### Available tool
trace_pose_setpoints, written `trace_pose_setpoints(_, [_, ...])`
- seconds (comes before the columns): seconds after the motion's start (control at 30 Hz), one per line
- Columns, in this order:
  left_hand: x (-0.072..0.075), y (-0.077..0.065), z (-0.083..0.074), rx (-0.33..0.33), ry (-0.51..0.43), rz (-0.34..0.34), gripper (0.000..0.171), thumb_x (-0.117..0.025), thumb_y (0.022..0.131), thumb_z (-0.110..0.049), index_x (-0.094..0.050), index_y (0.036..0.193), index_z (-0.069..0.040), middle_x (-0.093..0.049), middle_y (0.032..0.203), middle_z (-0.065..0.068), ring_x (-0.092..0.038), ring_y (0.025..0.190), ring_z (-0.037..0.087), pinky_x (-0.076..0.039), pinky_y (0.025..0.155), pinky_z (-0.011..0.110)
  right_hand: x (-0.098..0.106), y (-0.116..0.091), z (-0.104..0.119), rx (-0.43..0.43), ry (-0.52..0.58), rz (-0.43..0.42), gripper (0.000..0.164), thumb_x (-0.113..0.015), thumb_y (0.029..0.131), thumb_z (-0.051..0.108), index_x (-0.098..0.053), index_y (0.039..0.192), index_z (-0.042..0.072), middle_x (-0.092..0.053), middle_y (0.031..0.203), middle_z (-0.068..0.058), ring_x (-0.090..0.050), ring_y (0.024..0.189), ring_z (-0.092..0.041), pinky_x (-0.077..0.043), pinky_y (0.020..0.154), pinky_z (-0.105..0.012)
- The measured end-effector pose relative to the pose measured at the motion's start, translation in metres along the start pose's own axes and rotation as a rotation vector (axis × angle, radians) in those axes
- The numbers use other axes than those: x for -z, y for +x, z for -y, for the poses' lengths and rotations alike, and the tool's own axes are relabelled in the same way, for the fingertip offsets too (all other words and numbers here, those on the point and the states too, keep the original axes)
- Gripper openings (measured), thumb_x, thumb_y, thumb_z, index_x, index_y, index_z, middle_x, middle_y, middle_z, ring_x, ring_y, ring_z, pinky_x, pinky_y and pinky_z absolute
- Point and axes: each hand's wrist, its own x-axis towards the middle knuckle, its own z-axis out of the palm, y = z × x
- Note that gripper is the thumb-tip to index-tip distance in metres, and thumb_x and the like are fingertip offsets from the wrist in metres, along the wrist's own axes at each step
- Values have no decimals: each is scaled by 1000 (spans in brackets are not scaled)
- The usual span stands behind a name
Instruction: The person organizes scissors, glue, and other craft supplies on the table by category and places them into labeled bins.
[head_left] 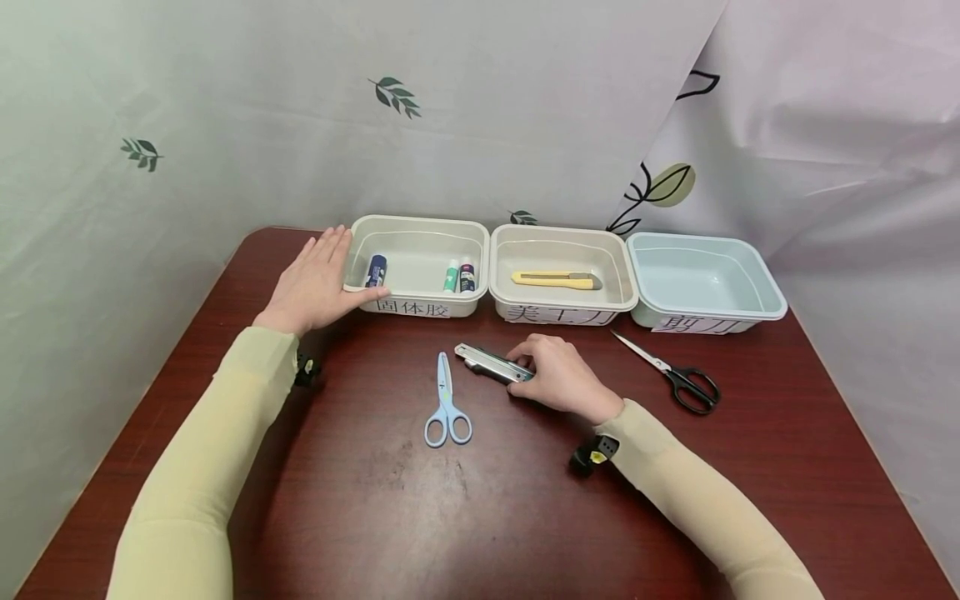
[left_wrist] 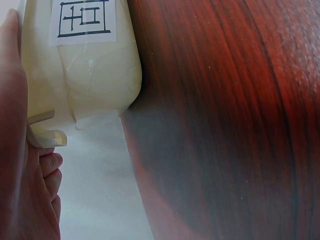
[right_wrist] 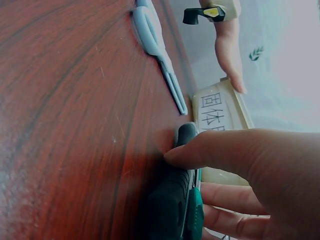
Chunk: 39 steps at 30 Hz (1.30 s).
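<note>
My left hand (head_left: 311, 283) lies with straight fingers over the left end of a beige bin (head_left: 420, 222), its thumb along the front rim. In that bin are a dark blue glue stick (head_left: 377, 271), a green one and a dark one with a red end. Between thumb and fingers, my right hand (head_left: 558, 372) pinches the rear part of a utility knife (head_left: 486, 363) with a silver and black body, low over the table. The right wrist view shows the thumb on the knife's dark side (right_wrist: 170, 202) and fingers beyond its green part.
Light blue scissors (head_left: 446, 400) lie left of the knife. Black-handled scissors (head_left: 667, 367) lie to the right. A middle beige bin (head_left: 562, 228) holds a yellow box cutter (head_left: 555, 281); a pale blue bin (head_left: 705, 292) stands at the right. Paper labels are on the bins' fronts.
</note>
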Motion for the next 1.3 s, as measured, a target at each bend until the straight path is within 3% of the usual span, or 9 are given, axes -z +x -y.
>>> trace_pose_setpoints(0.37, [1, 0, -1, -1, 1, 0, 119, -48, 89, -80, -9, 160, 7, -11, 166, 27, -5, 154, 37, 3, 124, 43, 10, -4, -3, 21, -7, -23, 31, -83, 72, 17, -79, 102, 10, -64, 83, 7, -60, 74, -9, -49, 67, -31])
trace_pose_setpoints(0.77, [-1, 1, 0, -7, -1, -4, 118, -48, 90, -80, -9, 160, 8, -11, 166, 27, -5, 154, 37, 3, 124, 43, 33, -9, -6, 54, 19, -124, 34, -87, 71, 16, -79, 104, 11, -65, 84, 8, -61, 76, -9, -50, 69, -31])
trace_pose_setpoints(1.0, [0, 0, 0, -6, 0, -6, 118, -48, 90, -79, -9, 160, 8, -11, 165, 27, -5, 154, 37, 3, 124, 42, 54, -10, -5, 51, 34, -173, 36, -85, 72, 15, -78, 107, 11, -67, 89, 6, -63, 79, -12, -52, 72, -33])
trace_pose_setpoints(1.3, [0, 0, 0, -3, -1, -7, 118, -48, 90, -80, -9, 160, 7, -10, 166, 26, -5, 154, 36, 3, 123, 42, 91, -9, -5, 10, 130, -246, 36, -84, 75, 7, -77, 111, 6, -68, 97, -2, -65, 88, -20, -59, 75, -40])
